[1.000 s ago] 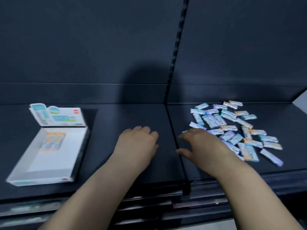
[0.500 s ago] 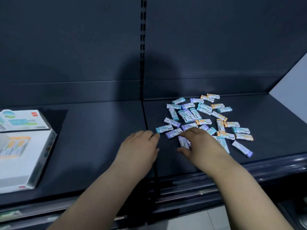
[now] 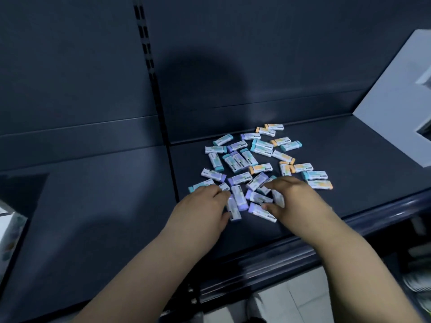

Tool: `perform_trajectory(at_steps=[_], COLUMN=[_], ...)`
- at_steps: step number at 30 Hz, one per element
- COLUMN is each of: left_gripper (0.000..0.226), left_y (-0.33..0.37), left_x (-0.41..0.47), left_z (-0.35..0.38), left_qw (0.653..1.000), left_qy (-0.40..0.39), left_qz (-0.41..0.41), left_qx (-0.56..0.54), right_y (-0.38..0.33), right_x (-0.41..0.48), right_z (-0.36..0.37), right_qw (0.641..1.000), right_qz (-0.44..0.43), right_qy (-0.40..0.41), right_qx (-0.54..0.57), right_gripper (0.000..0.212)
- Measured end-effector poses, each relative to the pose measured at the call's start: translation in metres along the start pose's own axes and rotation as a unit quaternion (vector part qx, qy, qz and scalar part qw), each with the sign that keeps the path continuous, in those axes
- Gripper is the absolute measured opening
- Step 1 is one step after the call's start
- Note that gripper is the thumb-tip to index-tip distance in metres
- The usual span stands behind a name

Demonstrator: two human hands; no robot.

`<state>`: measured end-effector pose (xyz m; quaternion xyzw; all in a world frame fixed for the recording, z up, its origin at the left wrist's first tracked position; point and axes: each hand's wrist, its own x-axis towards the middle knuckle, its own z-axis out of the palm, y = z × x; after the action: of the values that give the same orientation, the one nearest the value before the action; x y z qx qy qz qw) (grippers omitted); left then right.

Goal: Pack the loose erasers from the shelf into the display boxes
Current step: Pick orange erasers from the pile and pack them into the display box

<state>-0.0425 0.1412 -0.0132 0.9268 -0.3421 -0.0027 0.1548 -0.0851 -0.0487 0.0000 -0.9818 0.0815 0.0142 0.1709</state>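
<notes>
A: Where do we find the erasers?
B: Flat on the shelf, right bay, long axes pointing every way. Our right hand curls its fingers round one. Our left hand touches the near ones with bent fingers, grip unclear. A box sits far left.

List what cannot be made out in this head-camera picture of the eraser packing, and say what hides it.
Head view throughout.
Display box: cut off by the left edge; contents unseen.
Print on the loose erasers: too small and blurred.
Under the left hand and right hand: fingers cover the erasers beneath, so neither grip can be judged.
Goods below the shelf: dark, blurred, cut by the right edge.
</notes>
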Motion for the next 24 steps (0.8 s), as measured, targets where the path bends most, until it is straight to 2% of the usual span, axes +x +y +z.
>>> perform_trajectory(at_steps=[9, 14, 19, 24], left_gripper=[0.037, 0.045, 0.058, 0.054], left_y=[0.071, 0.098, 0.11, 0.112], left_x=[0.066, 0.092, 0.093, 0.09], left_z=[0.035, 0.041, 0.043, 0.046], left_qw=[0.999, 0.995, 0.98, 0.98], left_qy=[-0.023, -0.05, -0.13, -0.11], left_qz=[-0.03, -0.08, -0.138, -0.158], left_qx=[0.018, 0.037, 0.054, 0.04], right_y=[0.089, 0.132, 0.142, 0.133], right_x=[0.041, 0.066, 0.077, 0.077], right_z=[-0.026, -0.042, -0.047, -0.042], right_qw=[0.998, 0.993, 0.984, 0.971], right_qz=[-0.055, -0.1, -0.148, -0.186], right_qy=[-0.028, -0.058, -0.098, -0.14], right_qx=[0.0, -0.014, 0.014, 0.042], right_gripper=[0.044, 0.046, 0.045, 0.029])
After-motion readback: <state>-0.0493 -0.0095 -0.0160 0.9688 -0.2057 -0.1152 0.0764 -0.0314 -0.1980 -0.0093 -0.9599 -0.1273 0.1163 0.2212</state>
